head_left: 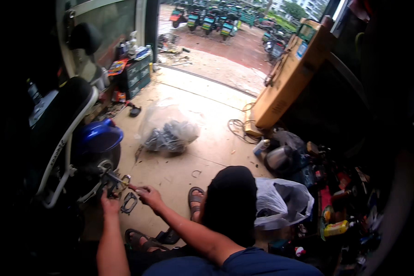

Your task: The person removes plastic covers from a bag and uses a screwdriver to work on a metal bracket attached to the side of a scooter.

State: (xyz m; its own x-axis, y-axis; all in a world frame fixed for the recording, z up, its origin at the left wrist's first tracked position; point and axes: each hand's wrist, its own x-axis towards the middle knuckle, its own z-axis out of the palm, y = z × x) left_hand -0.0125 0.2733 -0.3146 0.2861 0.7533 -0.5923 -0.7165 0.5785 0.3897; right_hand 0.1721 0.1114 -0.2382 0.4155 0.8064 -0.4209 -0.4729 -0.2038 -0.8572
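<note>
My right hand (149,198) is closed round the red handle of a slim hand tool (132,186), too small to tell its exact kind. Its far end points left, toward the wheel hub (106,166) of a scooter with a blue rear fender (99,136). Beside the hub, my left hand (109,203) is raised with its fingers closed at a dark part (109,185); shadow hides what that part is. Just right of this hand, a black frame-shaped piece (129,202) lies on the floor.
A clear plastic bag of grey parts (170,135) sits on the floor ahead. At right are a white plastic bag (283,202), a heap of bottles and tools (340,202), and a tall leaning carton (285,78). Crates (138,76) stand by the doorway; cable (239,131) lies near the carton.
</note>
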